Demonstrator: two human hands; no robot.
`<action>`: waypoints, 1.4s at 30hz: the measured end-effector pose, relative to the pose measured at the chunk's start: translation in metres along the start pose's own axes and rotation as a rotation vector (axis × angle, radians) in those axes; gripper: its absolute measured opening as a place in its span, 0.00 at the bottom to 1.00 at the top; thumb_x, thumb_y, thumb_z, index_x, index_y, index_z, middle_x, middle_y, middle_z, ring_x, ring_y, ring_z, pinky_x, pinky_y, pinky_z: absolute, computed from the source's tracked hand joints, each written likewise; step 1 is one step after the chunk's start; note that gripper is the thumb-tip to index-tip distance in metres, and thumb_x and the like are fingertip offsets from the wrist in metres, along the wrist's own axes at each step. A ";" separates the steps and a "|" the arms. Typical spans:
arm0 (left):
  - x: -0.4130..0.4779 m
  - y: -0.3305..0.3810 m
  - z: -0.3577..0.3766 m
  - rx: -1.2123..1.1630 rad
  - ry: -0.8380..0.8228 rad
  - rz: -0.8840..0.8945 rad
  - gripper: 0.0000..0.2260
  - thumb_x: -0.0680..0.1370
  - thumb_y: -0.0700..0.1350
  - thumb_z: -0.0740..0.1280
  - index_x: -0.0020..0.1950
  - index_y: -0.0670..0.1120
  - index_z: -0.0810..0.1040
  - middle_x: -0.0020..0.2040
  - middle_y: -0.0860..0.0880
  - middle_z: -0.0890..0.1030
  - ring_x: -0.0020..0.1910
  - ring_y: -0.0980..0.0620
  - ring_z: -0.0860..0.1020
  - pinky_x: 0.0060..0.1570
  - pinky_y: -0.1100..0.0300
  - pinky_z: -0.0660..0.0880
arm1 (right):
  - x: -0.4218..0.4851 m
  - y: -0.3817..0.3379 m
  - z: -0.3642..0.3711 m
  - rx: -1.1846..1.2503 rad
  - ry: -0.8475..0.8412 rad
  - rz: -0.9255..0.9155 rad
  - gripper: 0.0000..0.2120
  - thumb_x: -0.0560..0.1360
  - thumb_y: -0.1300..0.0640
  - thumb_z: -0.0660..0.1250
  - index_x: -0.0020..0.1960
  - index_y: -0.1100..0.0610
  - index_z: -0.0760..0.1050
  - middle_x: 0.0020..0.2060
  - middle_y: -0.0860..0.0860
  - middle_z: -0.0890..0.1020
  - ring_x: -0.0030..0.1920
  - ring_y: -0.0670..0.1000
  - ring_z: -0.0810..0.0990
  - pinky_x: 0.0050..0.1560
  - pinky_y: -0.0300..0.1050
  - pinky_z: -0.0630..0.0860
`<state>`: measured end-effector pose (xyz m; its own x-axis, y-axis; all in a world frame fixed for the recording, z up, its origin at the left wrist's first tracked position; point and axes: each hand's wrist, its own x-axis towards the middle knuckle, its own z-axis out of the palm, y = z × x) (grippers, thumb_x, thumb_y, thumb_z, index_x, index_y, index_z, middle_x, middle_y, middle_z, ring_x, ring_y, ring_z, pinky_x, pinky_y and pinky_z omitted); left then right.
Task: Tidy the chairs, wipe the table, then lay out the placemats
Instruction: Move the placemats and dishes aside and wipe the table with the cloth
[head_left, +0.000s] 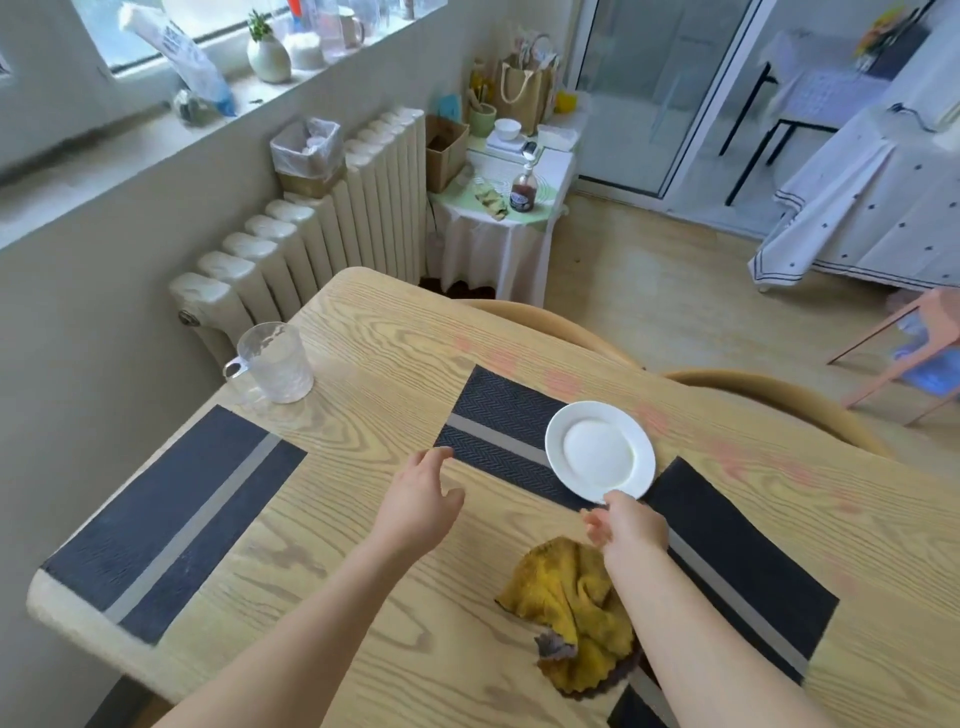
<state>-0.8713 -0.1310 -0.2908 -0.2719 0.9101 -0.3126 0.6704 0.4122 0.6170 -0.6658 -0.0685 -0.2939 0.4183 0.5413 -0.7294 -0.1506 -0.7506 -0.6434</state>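
Right grip (621, 519) pinching plate (600, 451) rim, on placemat (498, 436)

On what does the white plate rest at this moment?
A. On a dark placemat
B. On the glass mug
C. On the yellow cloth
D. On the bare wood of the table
A: the white plate lies on the middle dark placemat, and the right hand holds its near rim.

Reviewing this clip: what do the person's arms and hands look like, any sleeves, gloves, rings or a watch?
Both forearms are bare right down to the bottom edge of the picture; no sleeve shows. The left hand and right hand wear no gloves. No watch, bracelet or band is on either wrist. No ring shows on the fingers in view, though some of the right hand's fingers are partly hidden. No markings are visible.
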 end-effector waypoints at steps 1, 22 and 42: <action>0.013 0.002 -0.001 -0.020 -0.010 -0.031 0.24 0.78 0.47 0.62 0.74 0.48 0.62 0.71 0.48 0.66 0.70 0.48 0.66 0.66 0.57 0.64 | 0.008 -0.005 0.001 0.041 0.013 0.018 0.08 0.77 0.62 0.64 0.52 0.67 0.73 0.43 0.61 0.82 0.34 0.52 0.81 0.30 0.41 0.75; 0.107 0.002 0.005 -0.085 0.008 -0.203 0.08 0.78 0.49 0.64 0.48 0.45 0.74 0.41 0.48 0.77 0.42 0.46 0.75 0.37 0.59 0.68 | 0.033 -0.010 0.023 0.114 0.101 0.045 0.05 0.77 0.64 0.65 0.43 0.63 0.74 0.38 0.57 0.80 0.34 0.50 0.77 0.32 0.40 0.72; 0.012 -0.107 -0.064 -0.631 0.397 -0.551 0.12 0.74 0.35 0.54 0.42 0.44 0.76 0.35 0.45 0.77 0.32 0.46 0.72 0.34 0.57 0.67 | -0.028 -0.025 0.086 0.011 -0.193 -0.183 0.06 0.79 0.65 0.62 0.55 0.61 0.73 0.35 0.56 0.80 0.30 0.49 0.76 0.23 0.38 0.72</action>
<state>-0.9902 -0.1618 -0.3139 -0.7353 0.4787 -0.4797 -0.0917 0.6311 0.7703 -0.7508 -0.0317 -0.2776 0.2614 0.7305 -0.6309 -0.0981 -0.6302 -0.7702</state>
